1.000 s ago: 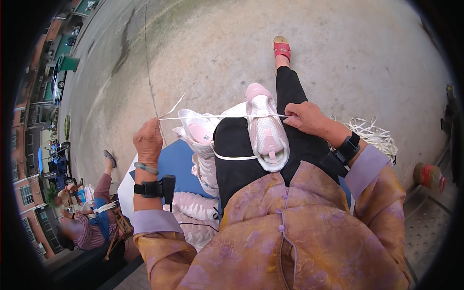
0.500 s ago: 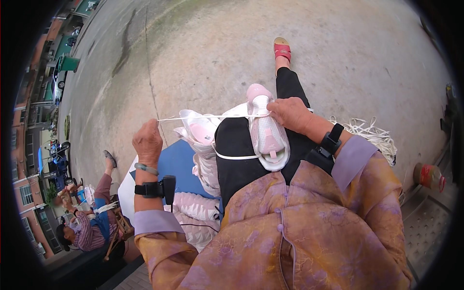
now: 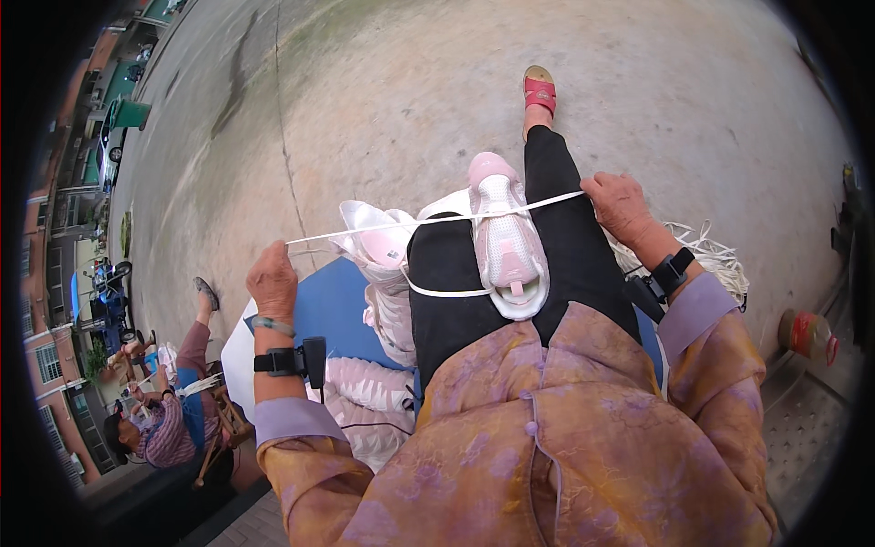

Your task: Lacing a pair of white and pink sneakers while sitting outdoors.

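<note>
A pink and white sneaker [image 3: 503,251] rests across my lap, its toe pointing away from me. A flat white shoelace [image 3: 392,230] crosses its front part and stretches nearly straight out to both sides. My left hand [image 3: 272,281] is closed on the left end of the lace, out beyond the knee. The other end is pinched in my right hand [image 3: 622,208], above my right thigh. From the sneaker's rear a white band [image 3: 447,294] loops over to the left. Beside my left thigh stands another pink and white shoe [image 3: 387,264].
More pink and white shoes [image 3: 369,392] lie on a blue surface [image 3: 342,314] to my left. A heap of white laces [image 3: 706,260] is at my right, with a plastic bottle [image 3: 808,335] beyond it. Another person [image 3: 178,424] sits at far left on a wooden chair.
My right hand has moved from the sneaker out to the right, drawing lace through. My left hand has dropped slightly nearer. The lace now spans both sides of the sneaker.
</note>
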Demonstrator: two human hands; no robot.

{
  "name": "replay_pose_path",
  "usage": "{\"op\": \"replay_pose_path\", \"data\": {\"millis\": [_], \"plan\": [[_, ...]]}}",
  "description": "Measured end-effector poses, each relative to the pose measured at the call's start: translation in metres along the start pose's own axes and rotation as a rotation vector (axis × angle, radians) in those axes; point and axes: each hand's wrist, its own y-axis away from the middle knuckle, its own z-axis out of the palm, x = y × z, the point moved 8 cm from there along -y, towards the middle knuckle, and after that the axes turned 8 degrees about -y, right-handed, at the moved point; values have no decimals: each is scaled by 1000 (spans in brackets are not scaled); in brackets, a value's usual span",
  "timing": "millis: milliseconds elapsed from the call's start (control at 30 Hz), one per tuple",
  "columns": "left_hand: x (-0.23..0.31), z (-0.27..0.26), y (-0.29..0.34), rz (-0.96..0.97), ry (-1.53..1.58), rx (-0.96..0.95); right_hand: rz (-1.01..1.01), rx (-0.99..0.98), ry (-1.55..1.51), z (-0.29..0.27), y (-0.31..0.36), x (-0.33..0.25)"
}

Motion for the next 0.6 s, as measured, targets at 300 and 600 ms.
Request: {"op": "replay_pose_path", "data": {"millis": [300, 600], "plan": [[-13, 0, 9, -29, -36, -25, -295, 91, -160, 19, -20, -79], [-79, 8, 19, -20, -180, -84, -123, 26, -48, -36, 31, 10]]}}
